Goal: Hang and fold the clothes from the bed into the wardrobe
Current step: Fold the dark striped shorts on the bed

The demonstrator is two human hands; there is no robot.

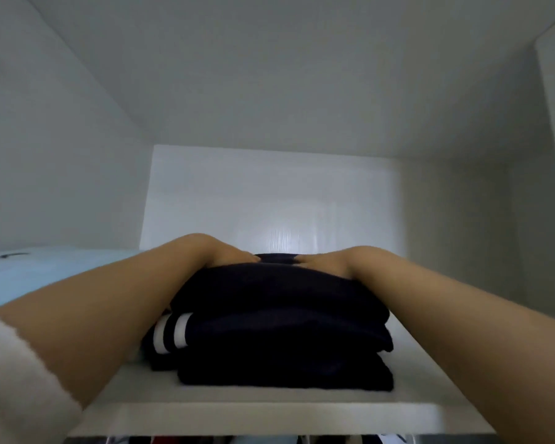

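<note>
A stack of folded dark navy clothes [279, 318] lies on the white wardrobe shelf [269, 411]. One piece in the stack shows a cuff with white stripes [170, 333] at its left side. My left hand [218, 251] rests flat on the top of the stack at its far left. On the far right of the top lies my right hand [327, 262], also flat with fingers stretched toward the middle. Both forearms reach in over the shelf edge on either side of the stack.
A light blue folded item [45, 270] lies on the shelf to the left of the stack. White wardrobe walls close in at left, back and right. Below the shelf edge, the tops of hanging clothes [237, 439] show.
</note>
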